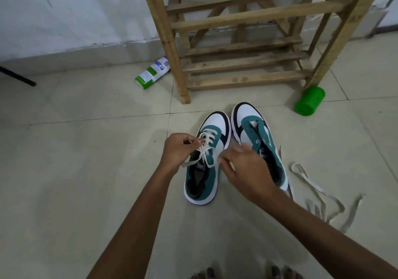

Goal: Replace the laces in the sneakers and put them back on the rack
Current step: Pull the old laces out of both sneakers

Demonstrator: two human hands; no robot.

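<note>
Two teal, white and black sneakers stand side by side on the tiled floor. The left sneaker (206,162) carries a white lace (205,144) through its eyelets. My left hand (178,149) pinches one end of that lace at the shoe's left side. My right hand (243,166) is at the shoe's right side with its fingers curled round the other lace end; it partly covers the right sneaker (256,136), whose eyelets are bare. A loose cream lace (316,194) lies in loops on the floor to the right.
A wooden slatted rack (243,63) stands just behind the sneakers, and its lower shelves hold nothing. A green cylinder (310,101) lies by its right leg. A white and green bottle (153,73) lies by its left leg. The white wall runs along the back.
</note>
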